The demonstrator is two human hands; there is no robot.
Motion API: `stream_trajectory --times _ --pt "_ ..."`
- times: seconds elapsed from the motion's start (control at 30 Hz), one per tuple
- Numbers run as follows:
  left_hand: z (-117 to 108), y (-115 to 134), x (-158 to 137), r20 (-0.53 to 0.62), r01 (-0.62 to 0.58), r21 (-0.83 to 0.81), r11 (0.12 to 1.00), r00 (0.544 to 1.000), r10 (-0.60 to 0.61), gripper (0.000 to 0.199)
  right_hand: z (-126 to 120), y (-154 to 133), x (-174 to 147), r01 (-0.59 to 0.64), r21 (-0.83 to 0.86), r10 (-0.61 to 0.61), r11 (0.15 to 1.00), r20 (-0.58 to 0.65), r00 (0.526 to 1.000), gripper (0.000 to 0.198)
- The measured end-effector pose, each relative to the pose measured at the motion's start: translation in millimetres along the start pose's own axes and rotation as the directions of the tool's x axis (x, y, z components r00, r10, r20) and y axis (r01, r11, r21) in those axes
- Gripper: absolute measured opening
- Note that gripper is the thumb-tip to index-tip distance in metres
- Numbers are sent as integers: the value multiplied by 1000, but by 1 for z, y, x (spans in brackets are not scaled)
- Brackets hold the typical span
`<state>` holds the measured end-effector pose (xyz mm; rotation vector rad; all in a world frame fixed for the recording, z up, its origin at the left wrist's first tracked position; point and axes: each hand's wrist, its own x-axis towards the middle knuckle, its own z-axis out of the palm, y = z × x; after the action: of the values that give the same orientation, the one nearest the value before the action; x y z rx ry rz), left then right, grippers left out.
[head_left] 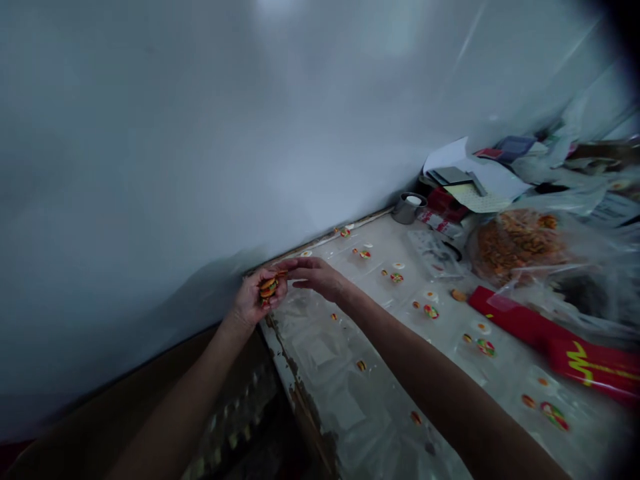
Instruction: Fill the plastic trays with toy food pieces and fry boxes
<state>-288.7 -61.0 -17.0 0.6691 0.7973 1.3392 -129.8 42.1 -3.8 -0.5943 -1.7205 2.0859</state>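
My left hand (256,297) is closed around several miniature toy hamburgers (269,288), over the table's far left corner. My right hand (316,275) reaches across to it with fingers stretched out and thumb apart. Its fingertips meet the left fingers beside a small orange burger piece; whether they grip it I cannot tell. On the table (320,400), under clear plastic, small pieces lie in spaced groups: a mini burger (361,365), a fried egg piece (431,295) and a round red-green piece (431,311) among them.
A pale wall (150,167) rises behind the table. To the right are a grey cup (409,208), a clear bag of orange-brown pieces (520,243), a red packet (540,327) and papers (465,173). The table's worn left edge (295,380) drops to a dark area.
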Motion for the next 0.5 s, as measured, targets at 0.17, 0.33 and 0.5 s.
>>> stream_trajectory --times 0.17,0.33,0.5 --pt "34 -16 4 -79 42 201 979 997 -27 49 1 13 -17 5 149 27 989 -214 976 24" --pt "65 -35 0 -417 -7 296 955 899 135 52 5 16 -40 82 300 45 950 -393 919 29" --pt "74 -49 -4 -427 -28 246 969 894 134 50 20 6 -75 196 261 -17 945 -560 828 31"
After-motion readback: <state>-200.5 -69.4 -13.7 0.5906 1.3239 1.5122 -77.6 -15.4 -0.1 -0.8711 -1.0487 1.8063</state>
